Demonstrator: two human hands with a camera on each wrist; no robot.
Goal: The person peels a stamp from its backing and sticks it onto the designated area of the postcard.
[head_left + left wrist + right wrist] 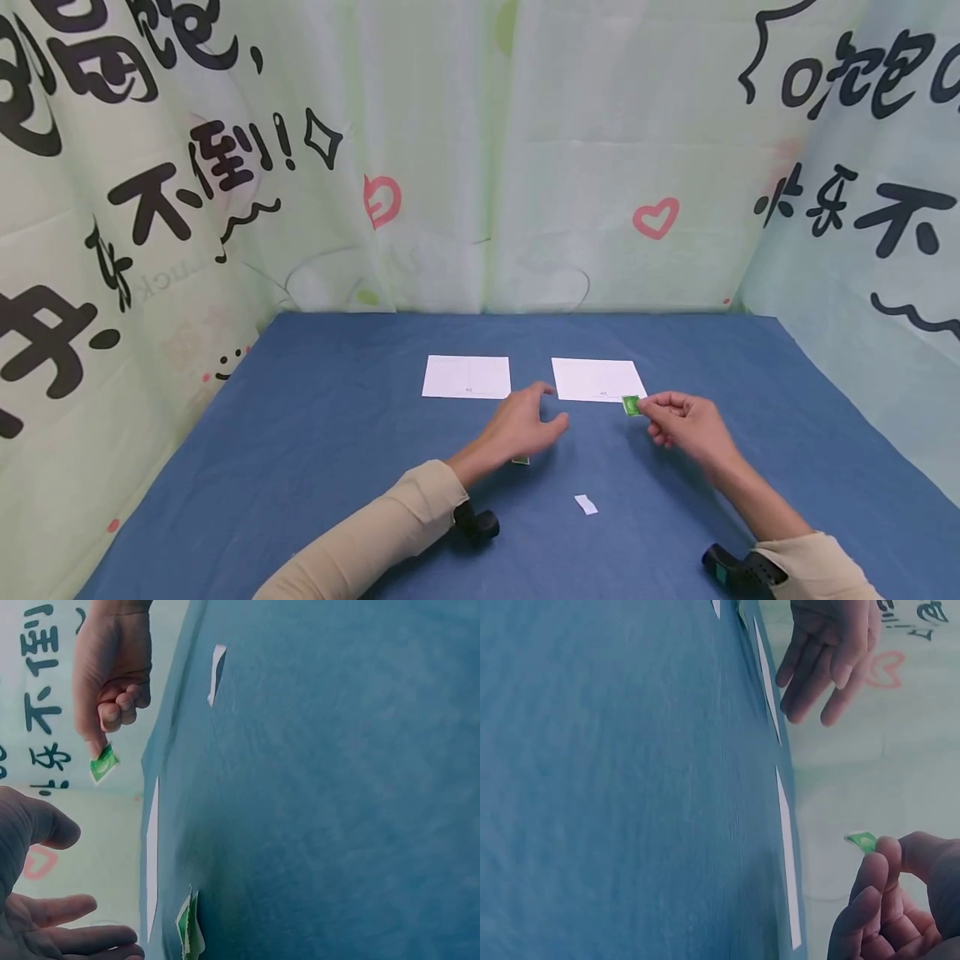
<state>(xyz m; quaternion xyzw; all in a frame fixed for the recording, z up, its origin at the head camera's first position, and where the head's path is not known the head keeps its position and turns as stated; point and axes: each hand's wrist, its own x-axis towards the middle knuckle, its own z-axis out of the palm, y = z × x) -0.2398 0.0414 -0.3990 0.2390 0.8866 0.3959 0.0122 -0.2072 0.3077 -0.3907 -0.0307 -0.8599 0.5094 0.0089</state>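
My right hand (688,425) pinches a small green stamp (632,406) with a pale border between thumb and fingertips. The stamp is raised near the lower right corner of the right white card (600,379); whether it touches the card I cannot tell. My left hand (525,421) hovers with its thumb and fingers spread and holds nothing, as the left wrist view also shows. Behind it lies the left white card (467,377). Another green stamp-like piece (189,930) lies on the cloth, mostly hidden by the left wrist in the head view.
A small white paper scrap (587,504) lies nearer the front, between the forearms. A blue cloth (337,450) covers the table. Pale curtains (570,150) with dark lettering and pink hearts surround its back and sides.
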